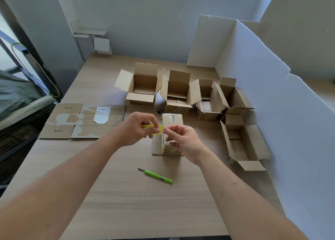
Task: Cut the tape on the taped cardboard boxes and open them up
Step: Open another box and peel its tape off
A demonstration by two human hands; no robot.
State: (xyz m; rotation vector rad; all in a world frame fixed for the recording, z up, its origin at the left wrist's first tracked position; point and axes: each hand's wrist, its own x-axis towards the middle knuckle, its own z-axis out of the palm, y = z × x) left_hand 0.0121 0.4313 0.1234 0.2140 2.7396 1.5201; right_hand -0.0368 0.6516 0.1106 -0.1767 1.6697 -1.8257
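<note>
Green cutter [155,176] lies before closed, tape-wrapped cardboard box [171,120].

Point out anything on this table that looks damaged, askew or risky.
The green utility knife lies loose on the table with its blade out. The flattened cardboard at the left has torn patches. One open box at the right lies tipped on its side.

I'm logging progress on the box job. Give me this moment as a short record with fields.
left hand: pinches a small yellow item
right hand: fingers curled at that item's end
taped box: closed, behind both hands
opened boxes: five, along the far and right side
green cutter: lies untouched on the table
flattened cardboard: at left
</note>
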